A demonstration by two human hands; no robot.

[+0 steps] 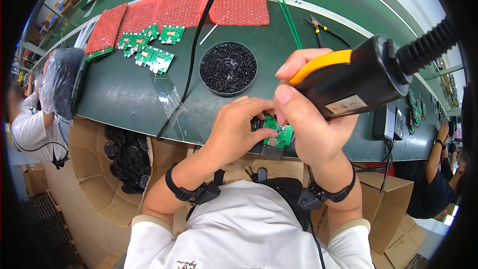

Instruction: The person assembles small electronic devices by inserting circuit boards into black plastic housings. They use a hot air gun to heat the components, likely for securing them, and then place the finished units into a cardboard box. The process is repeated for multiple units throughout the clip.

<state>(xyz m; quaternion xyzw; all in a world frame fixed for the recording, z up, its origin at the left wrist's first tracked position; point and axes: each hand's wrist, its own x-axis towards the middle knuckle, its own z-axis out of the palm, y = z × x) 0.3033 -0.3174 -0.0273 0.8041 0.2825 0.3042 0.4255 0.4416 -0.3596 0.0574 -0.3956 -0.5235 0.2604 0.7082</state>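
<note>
My right hand (316, 124) is wrapped round a black electric screwdriver (371, 77) with an orange lever and a ribbed black cable end. Its tip is hidden behind my fingers, over a green circuit board (284, 135). At the table's near edge, my left hand (236, 127) steadies this board, fingers closed on its left side. Black parts show beside and below the board, but how they join it I cannot tell. Beyond my left hand stands a round dish (202, 76) full of small black pieces, too small to name surely.
Several green circuit boards (158, 59) lie at the far left by red bubble wrap (184, 5). Pliers (318, 30) rest at the far right. A black cable (191, 65) crosses the table. A cardboard box (89, 179) of black parts stands lower left. Other people work at both sides.
</note>
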